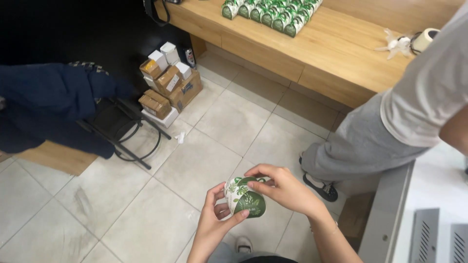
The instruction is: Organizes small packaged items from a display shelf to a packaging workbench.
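Note:
Both my hands hold a small paper box (245,197) printed with green leaves on white, over the tiled floor. My left hand (214,221) cups it from below, thumb pressed on the dark green flap. My right hand (282,187) pinches the top edge of the box with its fingertips. The box looks partly folded, with curved flaps.
A person in a white shirt and grey trousers (360,141) stands close on the right. A wooden counter (317,53) carries a row of similar green boxes (270,12). Stacked cardboard boxes (168,85) and a chair with dark clothing (63,104) stand at the left. A grey cabinet (419,214) sits at the lower right.

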